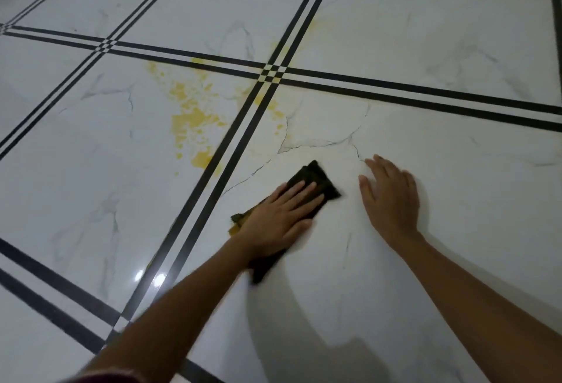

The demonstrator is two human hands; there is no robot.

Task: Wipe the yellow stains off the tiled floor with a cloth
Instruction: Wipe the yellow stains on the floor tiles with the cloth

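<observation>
Head view: left hand (278, 215) lies flat on a dark cloth (316, 183), fingers straight and slightly fanned, palm pressing it to the tiled floor (425, 276). No pinch; it is a flat-palm press. The cloth sticks out ahead of the fingertips and behind the wrist, and its near-left corner shows yellow smear. The hand and forearm are motion-blurred, so I read this as mid-stroke.

Right hand (390, 197) is just right of the cloth, not touching it. Palm is down on bare tile, fingers loosely spread and holding nothing. It looks like a brace for body weight.

Yellow stains (191, 124): the main patch sits on the tile to the left, across the double black line (234, 151) from the cloth, well ahead and left of the left hand. Smaller spots run along that line up toward the checker crossing (272, 73), with a faint tint beyond it.

Step, my read: wiping is in progress. The tile under the hands looks mostly clean with only a pale haze, while the big patch is untouched.

Next move calls for sliding the cloth forward-left over the line onto the big patch, keeping flat pressure, then working along the line. The cloth's soiled corner may smear, so refolding to a clean face is worth doing.
</observation>
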